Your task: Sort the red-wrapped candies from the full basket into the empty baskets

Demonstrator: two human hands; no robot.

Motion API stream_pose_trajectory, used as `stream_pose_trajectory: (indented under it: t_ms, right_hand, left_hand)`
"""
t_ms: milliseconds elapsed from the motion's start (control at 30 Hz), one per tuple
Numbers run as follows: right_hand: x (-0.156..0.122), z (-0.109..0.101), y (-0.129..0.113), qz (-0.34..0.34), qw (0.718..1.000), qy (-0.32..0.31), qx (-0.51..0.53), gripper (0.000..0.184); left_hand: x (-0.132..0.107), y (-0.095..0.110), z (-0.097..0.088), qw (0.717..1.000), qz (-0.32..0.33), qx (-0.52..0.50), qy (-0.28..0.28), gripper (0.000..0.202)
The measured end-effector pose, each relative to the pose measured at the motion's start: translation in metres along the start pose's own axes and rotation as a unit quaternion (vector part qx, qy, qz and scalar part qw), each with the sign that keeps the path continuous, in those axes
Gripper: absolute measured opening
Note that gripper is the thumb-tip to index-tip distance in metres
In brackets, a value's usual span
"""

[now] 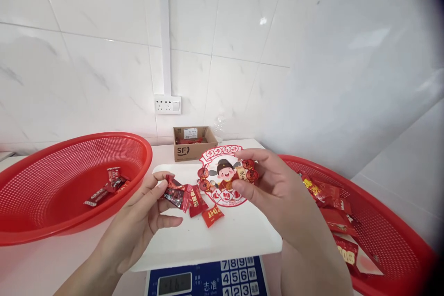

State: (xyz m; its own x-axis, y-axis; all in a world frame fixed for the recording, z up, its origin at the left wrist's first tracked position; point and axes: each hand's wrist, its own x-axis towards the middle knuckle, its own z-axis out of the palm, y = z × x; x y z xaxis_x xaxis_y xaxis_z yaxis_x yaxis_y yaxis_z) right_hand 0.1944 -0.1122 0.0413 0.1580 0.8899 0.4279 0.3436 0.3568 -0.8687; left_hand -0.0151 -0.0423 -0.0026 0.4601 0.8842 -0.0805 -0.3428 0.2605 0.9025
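Observation:
Between the thumb and fingers of my left hand are small red-and-dark wrapped candies. My right hand pinches the right side of a flat printed piece with a cartoon figure, red lanterns and Chinese characters; whether it is a card or a clear bag, I cannot tell. Below and between the hands, a red candy packet lies on the white weighing tray. Another red packet shows right beside the left hand's candies, and whether it is held or lying is unclear.
The blue scale panel sticks out under the tray's front. A red perforated basket with several wrapped snacks stands left. Another red basket holds red packets at right. Behind are a small cardboard box and a tiled wall with a socket.

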Motion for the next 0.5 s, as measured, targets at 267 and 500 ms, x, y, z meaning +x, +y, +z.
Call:
stream_pose_trajectory:
  t_ms: [267, 500]
  right_hand:
    - [-0.012, 0.012, 0.006, 0.008, 1.000, 0.007, 0.009, 0.027]
    - [-0.012, 0.021, 0.011, 0.034, 0.997, -0.052, -0.041, 0.030]
  left_hand:
    - [-0.002, -0.010, 0.005, 0.999, 0.034, 0.034, -0.015, 0.030]
    - [-0.013, -0.010, 0.006, 0.973, 0.076, 0.176, -0.126, 0.022]
